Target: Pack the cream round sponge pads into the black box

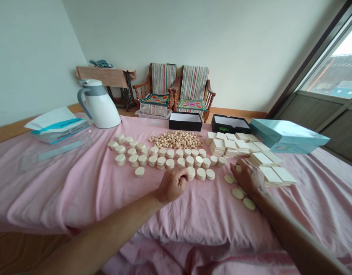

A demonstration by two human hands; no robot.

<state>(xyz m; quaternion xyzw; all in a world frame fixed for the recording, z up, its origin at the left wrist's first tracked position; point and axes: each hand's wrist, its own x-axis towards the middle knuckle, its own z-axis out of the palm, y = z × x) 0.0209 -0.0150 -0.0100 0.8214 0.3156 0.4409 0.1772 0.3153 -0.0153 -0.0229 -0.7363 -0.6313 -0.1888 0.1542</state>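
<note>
My left hand (172, 184) rests on the pink cloth (78, 191) with its fingers curled shut beside a small stack of pale round discs (191, 172); whether it holds anything is hidden. My right hand (248, 176) lies fingers-down over loose flat discs (238, 193), next to stacks of pale rectangular tiles (274, 174). Its fingers are blurred. Rows of stacked round discs (161, 157) run across the middle. Behind them lies a heap of small wooden beads (176, 139).
A white jug (99, 103) and a tissue pack (59, 124) stand at the far left. Two black boxes (185, 121) (231, 124), a clear tub (153, 112) and a teal box (287, 135) line the far edge. Two wooden chairs (176, 89) stand behind.
</note>
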